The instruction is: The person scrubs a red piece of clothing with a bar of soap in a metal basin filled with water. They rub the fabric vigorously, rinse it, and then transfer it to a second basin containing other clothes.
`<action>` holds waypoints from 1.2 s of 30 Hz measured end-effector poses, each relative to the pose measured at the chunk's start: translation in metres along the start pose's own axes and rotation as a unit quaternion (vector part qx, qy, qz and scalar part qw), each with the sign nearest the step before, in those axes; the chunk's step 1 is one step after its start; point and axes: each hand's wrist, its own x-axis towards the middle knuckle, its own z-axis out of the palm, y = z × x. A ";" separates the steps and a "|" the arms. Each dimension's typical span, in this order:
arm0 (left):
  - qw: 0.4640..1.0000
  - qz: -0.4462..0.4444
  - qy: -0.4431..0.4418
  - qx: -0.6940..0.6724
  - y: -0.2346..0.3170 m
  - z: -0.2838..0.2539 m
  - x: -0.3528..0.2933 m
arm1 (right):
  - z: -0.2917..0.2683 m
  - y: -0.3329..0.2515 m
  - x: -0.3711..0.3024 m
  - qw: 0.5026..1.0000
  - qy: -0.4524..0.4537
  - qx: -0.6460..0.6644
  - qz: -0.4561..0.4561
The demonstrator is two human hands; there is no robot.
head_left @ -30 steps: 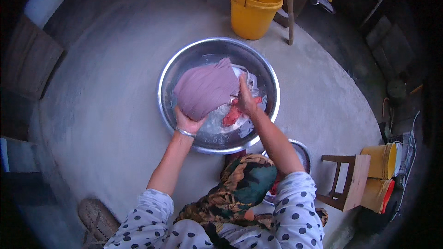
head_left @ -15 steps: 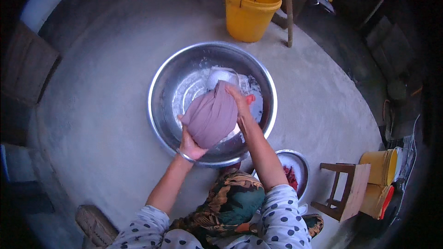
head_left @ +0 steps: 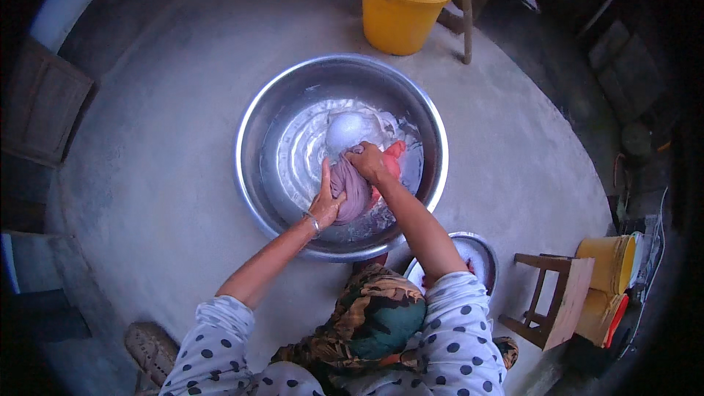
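Note:
A wrinkled mauve cloth (head_left: 350,196) is bunched up low inside a wide metal basin (head_left: 251,110) on the floor. My left hand (head_left: 326,204), with a bracelet at the wrist, grips the cloth's left side, its thumb pointing up along the edge. On the upper part, the fingers of my right hand (head_left: 368,163) are closed on a gathered end of the same cloth. Just right of that hand lies a red cloth (head_left: 394,160), partly covered by it. Beyond both hands a white rounded, puffed thing (head_left: 352,130) sits in shallow water; its kind is unclear.
A yellow bucket (head_left: 403,15) stands beyond the basin, beside a wooden pole (head_left: 466,11). By my right arm is a smaller metal basin (head_left: 490,260), partly hidden. Further right are a wooden stool (head_left: 568,301) and yellow buckets (head_left: 607,258).
Both hands have brought the mauve cloth down into the basin, where it is now more bunched. My right hand has shifted its hold to a gathered end. More of the red cloth shows.

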 end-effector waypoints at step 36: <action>0.802 -0.277 -0.262 -0.460 0.127 -0.080 0.006 | -0.071 -0.116 -0.021 0.952 -0.197 0.222 -0.079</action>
